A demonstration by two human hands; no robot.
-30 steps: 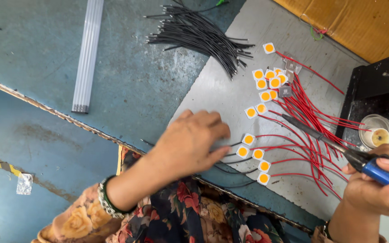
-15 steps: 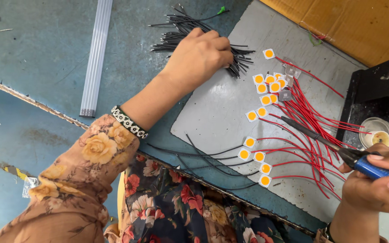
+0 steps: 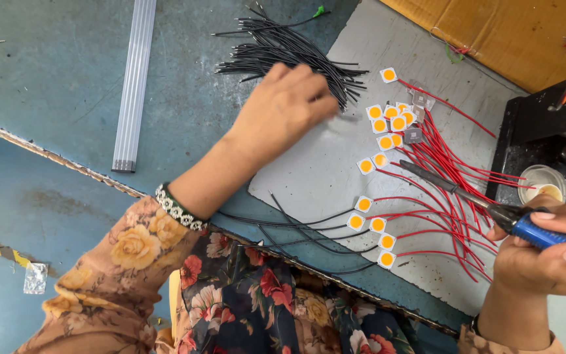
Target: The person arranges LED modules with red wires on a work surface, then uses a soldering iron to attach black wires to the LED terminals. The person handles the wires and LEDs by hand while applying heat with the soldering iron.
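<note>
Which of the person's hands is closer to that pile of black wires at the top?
The left. The left hand rests at the edge of the bundle of black wires, fingers reaching into it. The right hand is far off at the lower right, gripping a blue-handled soldering iron.

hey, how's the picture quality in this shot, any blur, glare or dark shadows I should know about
Head view: light is even and soft, with only faint shadows under the left hand and no strong glare on the grey plate. The left hand's fingertips look slightly motion-blurred over the black wires. The right hand and soldering iron are sharp but cropped at the edge.
</note>
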